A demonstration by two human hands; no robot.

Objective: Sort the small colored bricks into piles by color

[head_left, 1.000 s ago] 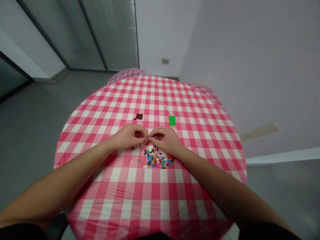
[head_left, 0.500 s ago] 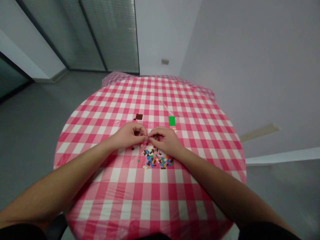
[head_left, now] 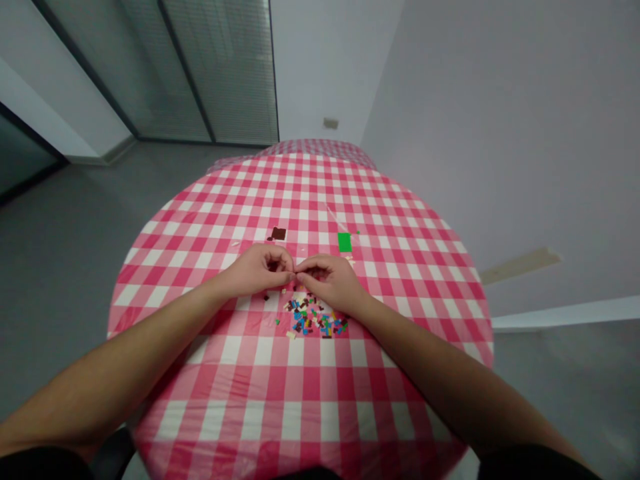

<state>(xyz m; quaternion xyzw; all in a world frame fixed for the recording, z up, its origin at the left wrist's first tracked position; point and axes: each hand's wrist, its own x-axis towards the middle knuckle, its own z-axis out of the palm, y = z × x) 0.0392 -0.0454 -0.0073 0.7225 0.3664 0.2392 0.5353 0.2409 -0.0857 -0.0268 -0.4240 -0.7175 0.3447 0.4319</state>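
My left hand and my right hand meet fingertip to fingertip above the table, both closed in a pinch. Whatever sits between the fingertips is too small and too covered to name. Just below the hands lies a loose pile of tiny building bricks in blue, brown, green, yellow and cream. Beyond my left hand is a dark brown plate with small dark pieces at its side. A bright green plate lies beyond my right hand, with a few pale pieces near its lower edge.
A red-and-white checked tablecloth covers the round table. A small green piece lies beside the green plate, and a dark piece sits under my left wrist. Behind the table are a wall and glass panels.
Both hands keep almost the same pinched pose, fingertips together. At the table's far edge the hanging cloth has shifted its shape. The pile and plates stay put.
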